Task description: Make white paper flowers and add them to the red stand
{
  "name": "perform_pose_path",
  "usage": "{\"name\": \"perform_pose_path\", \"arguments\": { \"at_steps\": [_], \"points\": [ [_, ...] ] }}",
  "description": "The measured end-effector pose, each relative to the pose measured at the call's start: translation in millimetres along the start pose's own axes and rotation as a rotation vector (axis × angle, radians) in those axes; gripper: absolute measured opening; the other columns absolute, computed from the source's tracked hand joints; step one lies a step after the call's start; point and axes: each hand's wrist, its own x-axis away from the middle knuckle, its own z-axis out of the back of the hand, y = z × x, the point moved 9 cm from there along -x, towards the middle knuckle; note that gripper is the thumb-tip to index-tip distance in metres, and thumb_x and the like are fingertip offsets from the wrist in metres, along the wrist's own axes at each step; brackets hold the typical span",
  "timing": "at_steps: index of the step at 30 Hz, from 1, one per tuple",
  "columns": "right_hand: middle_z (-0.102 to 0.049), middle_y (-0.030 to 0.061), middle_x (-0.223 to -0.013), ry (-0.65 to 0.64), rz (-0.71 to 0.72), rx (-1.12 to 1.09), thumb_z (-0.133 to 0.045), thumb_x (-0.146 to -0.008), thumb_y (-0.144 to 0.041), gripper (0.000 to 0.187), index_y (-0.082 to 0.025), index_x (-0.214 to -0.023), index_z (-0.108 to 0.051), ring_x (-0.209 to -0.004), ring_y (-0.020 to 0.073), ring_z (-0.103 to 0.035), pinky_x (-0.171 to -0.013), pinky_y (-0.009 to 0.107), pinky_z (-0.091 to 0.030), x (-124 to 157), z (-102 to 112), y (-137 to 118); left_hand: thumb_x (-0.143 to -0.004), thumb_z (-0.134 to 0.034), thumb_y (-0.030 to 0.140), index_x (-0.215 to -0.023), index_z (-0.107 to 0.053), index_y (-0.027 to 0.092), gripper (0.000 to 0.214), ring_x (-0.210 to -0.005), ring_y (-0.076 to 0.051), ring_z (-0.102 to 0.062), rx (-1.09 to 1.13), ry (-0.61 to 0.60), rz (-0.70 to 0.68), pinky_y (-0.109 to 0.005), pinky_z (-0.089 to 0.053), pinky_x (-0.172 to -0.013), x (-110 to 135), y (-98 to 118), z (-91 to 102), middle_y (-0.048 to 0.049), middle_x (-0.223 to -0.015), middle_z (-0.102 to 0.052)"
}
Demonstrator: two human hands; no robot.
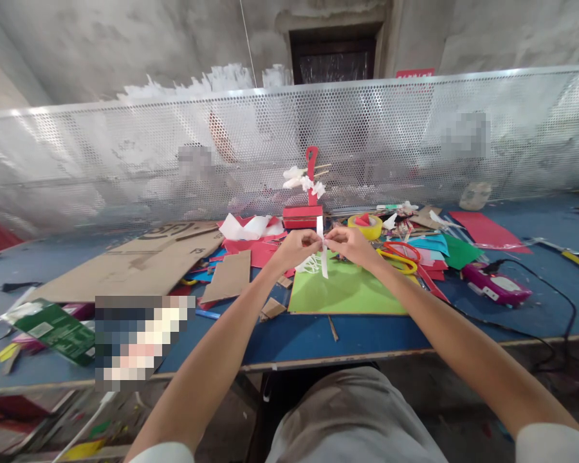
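Observation:
A narrow white paper strip [324,265] stands upright between my hands, over a sheet of green paper [352,292]. My left hand [299,247] pinches it from the left, and my right hand [350,246] pinches it from the other side at about the same height. The fingertips nearly meet, so any small piece between them is hidden. Pale looped strips [309,263] show just below my left hand. Behind the hands is a red cardboard stand [302,217] with an upright red post [311,167] carrying white crumpled paper pieces [295,173].
Brown cardboard [130,260] lies at left, with a smaller piece [228,276] nearer me. Yellow tape [365,226], scissors with yellow and orange handles [400,257] and coloured paper crowd the right. A purple box [496,285] trails a black cord. A perforated metal panel [251,148] borders the table.

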Motion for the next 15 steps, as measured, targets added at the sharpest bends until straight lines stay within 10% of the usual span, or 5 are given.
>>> {"name": "perform_pose_path", "arguments": {
  "at_steps": [15],
  "points": [
    [-0.065, 0.0043, -0.072, 0.019, 0.015, 0.031, -0.061, -0.081, -0.036, 0.022, -0.015, -0.084, -0.065, -0.056, 0.0117, -0.055, -0.049, 0.022, -0.044, -0.7, 1.6, -2.1, -0.083, -0.058, 0.021, -0.084, -0.064, 0.014, 0.009, -0.067, -0.011, -0.061, 0.019, -0.037, -0.04, -0.025, -0.048, -0.067, -1.1, -1.7, -5.4, -0.0043, -0.078, -0.068]
  ]
}}
